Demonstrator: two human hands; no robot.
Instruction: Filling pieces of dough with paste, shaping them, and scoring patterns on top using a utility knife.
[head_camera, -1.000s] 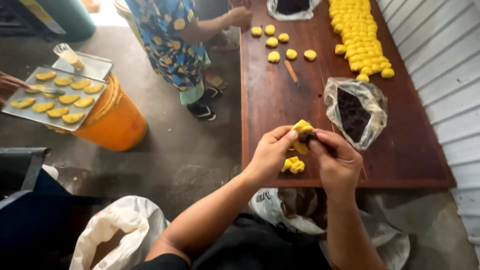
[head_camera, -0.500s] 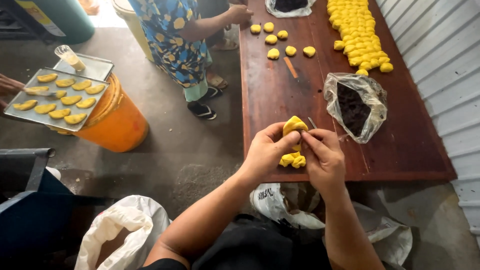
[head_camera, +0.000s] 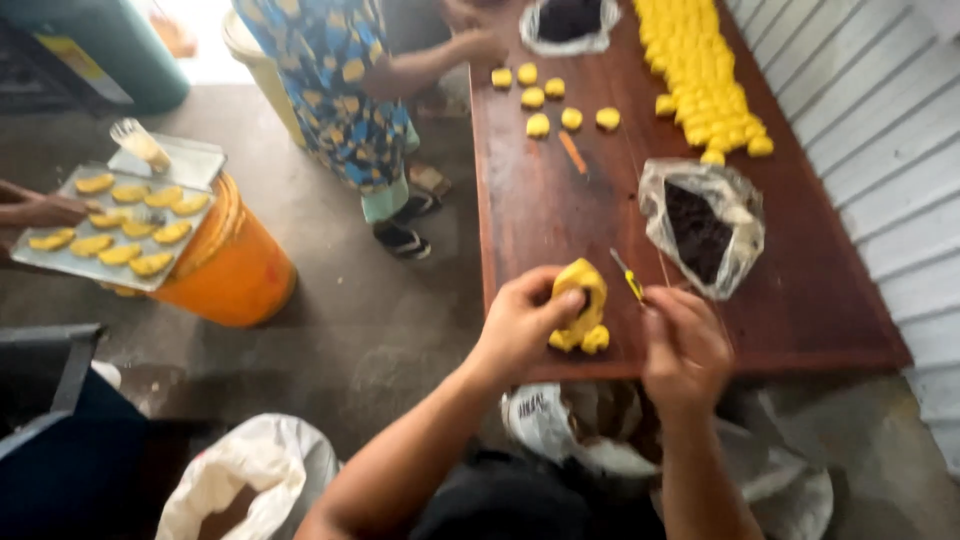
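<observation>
My left hand (head_camera: 522, 322) pinches a yellow dough piece (head_camera: 581, 291), folded around a dark filling, just above the near edge of the brown wooden table (head_camera: 540, 200). Two small yellow dough lumps (head_camera: 585, 340) lie on the table under it. My right hand (head_camera: 682, 345) holds a thin yellow-tipped stick (head_camera: 628, 277) beside the dough. A clear plastic bag of dark filling (head_camera: 700, 225) lies just beyond my right hand.
Rows of yellow dough balls (head_camera: 700, 80) fill the table's far right; several loose balls (head_camera: 548, 95) and an orange stick (head_camera: 573, 153) lie mid-table. Another person (head_camera: 345, 90) stands at the far left edge. A tray of shaped pastries (head_camera: 115, 228) rests on an orange bucket (head_camera: 235, 265).
My right hand has come off the dough and moved right, now holding the thin stick. My left hand keeps the dough alone. The view has shifted slightly.
</observation>
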